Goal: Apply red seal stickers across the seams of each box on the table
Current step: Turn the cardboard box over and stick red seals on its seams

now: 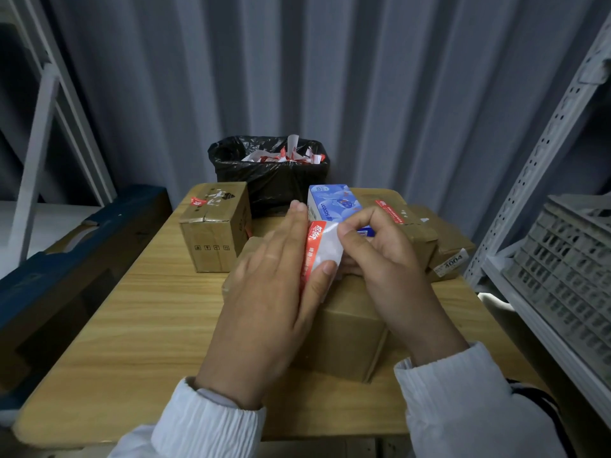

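Wood-grain table (148, 309), red-edged white seal sticker (322, 249)

Worktop (132, 325) fills lower centre of frame. Big box (344, 335) mid-worktop, under left hand (264, 292) and right hand (386, 259), sticker sheet (319, 252) between them. Small box (215, 233) upper left of worktop. Bin (267, 180) at far edge, centre. Carton (330, 200) behind hands, flat box (416, 226) and parcel (453, 256) to its right. Crate (568, 269) on shelf, right edge.

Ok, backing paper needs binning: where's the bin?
Head view, far middle edge of the table: the black-bagged bin stands behind the small cardboard box and the blue carton.
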